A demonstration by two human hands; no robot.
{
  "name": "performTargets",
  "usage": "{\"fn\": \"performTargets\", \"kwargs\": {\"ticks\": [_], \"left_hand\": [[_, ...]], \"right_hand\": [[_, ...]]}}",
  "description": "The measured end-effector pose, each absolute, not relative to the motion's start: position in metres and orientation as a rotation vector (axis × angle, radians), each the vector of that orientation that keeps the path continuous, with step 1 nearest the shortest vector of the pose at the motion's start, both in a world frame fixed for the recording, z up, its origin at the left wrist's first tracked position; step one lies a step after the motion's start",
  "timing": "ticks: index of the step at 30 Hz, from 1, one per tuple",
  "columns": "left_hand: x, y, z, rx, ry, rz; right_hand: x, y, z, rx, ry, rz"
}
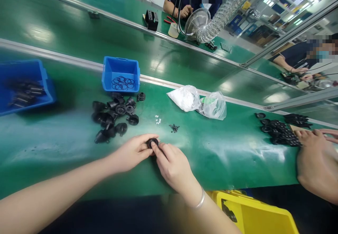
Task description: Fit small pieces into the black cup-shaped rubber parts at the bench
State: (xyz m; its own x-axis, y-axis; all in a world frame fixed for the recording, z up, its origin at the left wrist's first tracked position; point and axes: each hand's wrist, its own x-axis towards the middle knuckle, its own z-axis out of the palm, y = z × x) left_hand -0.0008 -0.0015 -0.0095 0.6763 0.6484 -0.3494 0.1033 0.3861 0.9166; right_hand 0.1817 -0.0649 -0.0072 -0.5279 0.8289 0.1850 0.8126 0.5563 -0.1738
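A small round black plastic part (pixel 152 142) is gripped between the fingers of my left hand (pixel 137 150), its ring-shaped face turned up. My right hand (pixel 171 162) presses its fingertips onto that same part; whether a tiny piece sits under them is hidden. Just beyond my hands lie a cluster of small black rings (pixel 174 128) and several tiny white pieces (pixel 158 121). To the left, a pile of black plastic fittings (pixel 111 118) rests on the green table (pixel 224 156).
Behind the pile stands a blue bin (pixel 120 65) with thin black rings; another blue bin (pixel 44 82) holds dark cylinders. Two plastic bags (pixel 185 98) lie at the rail. A co-worker's hand (pixel 317 156) is at right beside black parts (pixel 280 132). A yellow crate (pixel 261 209) stands below.
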Motion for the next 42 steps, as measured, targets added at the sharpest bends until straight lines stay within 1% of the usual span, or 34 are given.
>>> {"fn": "performTargets", "kwargs": {"ticks": [2, 8, 15, 21, 23, 27, 30, 33, 37, 42], "left_hand": [[0.0, -0.001, -0.01, 1.124, 0.779, 0.406], [-0.001, -0.001, -0.014, 1.031, 0.738, 0.453], [-0.004, 0.0, -0.019, 1.128, 0.776, 0.479], [-0.004, -0.001, -0.015, 1.262, 0.785, 0.467], [-0.005, -0.001, -0.013, 1.428, 0.825, 0.518], [-0.007, 0.003, -0.014, 2.032, 0.904, 0.591], [-0.003, 0.006, -0.019, 2.396, 0.871, 0.52], [0.004, 0.006, -0.022, 2.577, 0.817, 0.421], [0.006, 0.007, -0.021, 2.518, 0.731, 0.375], [-0.002, 0.016, -0.015, 2.175, 0.896, 0.536]], "right_hand": [[0.18, -0.065, -0.007, -1.398, -2.526, 0.13], [0.182, -0.07, -0.013, -1.394, -2.23, 0.424], [0.18, -0.073, -0.015, -1.402, -2.243, 0.427], [0.179, -0.071, -0.015, -1.375, -2.081, 0.503], [0.179, -0.07, -0.014, -1.391, -2.038, 0.509], [0.179, -0.067, -0.013, -1.463, -2.021, 0.49], [0.176, -0.064, -0.014, -1.524, -2.12, 0.419], [0.172, -0.061, -0.016, -1.582, -2.245, 0.315], [0.169, -0.061, -0.017, -1.602, -2.285, 0.259], [0.172, -0.062, -0.015, -1.574, -2.236, 0.31]]}}
